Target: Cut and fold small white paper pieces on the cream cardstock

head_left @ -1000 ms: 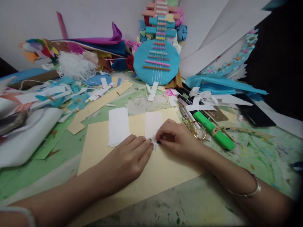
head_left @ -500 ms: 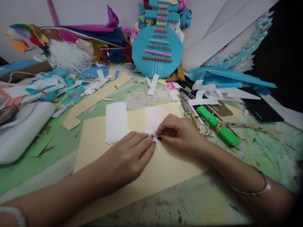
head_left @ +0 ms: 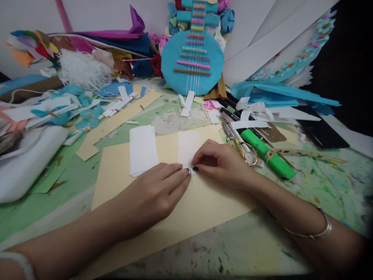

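Note:
A strip of white paper (head_left: 188,146) lies on a cream sheet of card (head_left: 175,225), its near end between my two hands. My left hand (head_left: 159,192) rests on the card with its fingers together, fingertips pressed on that near end. Thumb and index finger of my right hand (head_left: 223,165) pinch the same end from the other side. The pinched bit of paper is tiny and partly covered by my fingers. To the left, a stack of white paper pieces (head_left: 142,149) lies on the card, close to my left hand.
Gold-handled scissors (head_left: 247,153) and a green block (head_left: 262,151) lie right of my right hand. A blue paper guitar (head_left: 175,58) stands at the back. Markers (head_left: 119,105), paper scraps (head_left: 90,116) and white string (head_left: 84,70) cover the left; a black phone (head_left: 323,128) lies far right.
Both hands stay almost where they were, with only slight finger movement at the paper's near end. The whole view has shifted a little.

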`<state>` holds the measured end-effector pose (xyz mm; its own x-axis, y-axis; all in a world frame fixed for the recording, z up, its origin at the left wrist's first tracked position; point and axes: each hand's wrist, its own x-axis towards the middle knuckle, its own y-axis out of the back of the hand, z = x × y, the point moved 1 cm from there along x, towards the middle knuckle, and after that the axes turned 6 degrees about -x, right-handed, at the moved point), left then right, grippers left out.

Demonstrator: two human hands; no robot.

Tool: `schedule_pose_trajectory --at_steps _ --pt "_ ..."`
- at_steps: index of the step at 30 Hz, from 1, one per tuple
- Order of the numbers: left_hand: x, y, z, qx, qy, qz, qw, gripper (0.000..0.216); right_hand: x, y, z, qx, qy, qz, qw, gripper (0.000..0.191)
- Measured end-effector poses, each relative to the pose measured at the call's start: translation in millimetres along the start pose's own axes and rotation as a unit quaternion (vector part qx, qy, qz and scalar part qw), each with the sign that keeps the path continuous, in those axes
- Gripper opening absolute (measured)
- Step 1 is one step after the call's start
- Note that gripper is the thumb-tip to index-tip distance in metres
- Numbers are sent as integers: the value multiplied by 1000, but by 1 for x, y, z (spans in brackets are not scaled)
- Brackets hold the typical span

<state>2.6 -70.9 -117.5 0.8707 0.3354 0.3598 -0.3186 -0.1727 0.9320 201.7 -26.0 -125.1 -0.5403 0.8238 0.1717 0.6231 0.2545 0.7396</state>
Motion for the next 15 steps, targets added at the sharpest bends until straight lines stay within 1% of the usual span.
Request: schedule_pose_trajectory --at_steps 8,15 --pt "-2 -2 1 -32 18 1 999 30 0 0 1 11 -3 -1 1000 11" --pt "-3 -3 0 -25 21 4 999 27 0 0 -1 -6 0 0 1000 12"
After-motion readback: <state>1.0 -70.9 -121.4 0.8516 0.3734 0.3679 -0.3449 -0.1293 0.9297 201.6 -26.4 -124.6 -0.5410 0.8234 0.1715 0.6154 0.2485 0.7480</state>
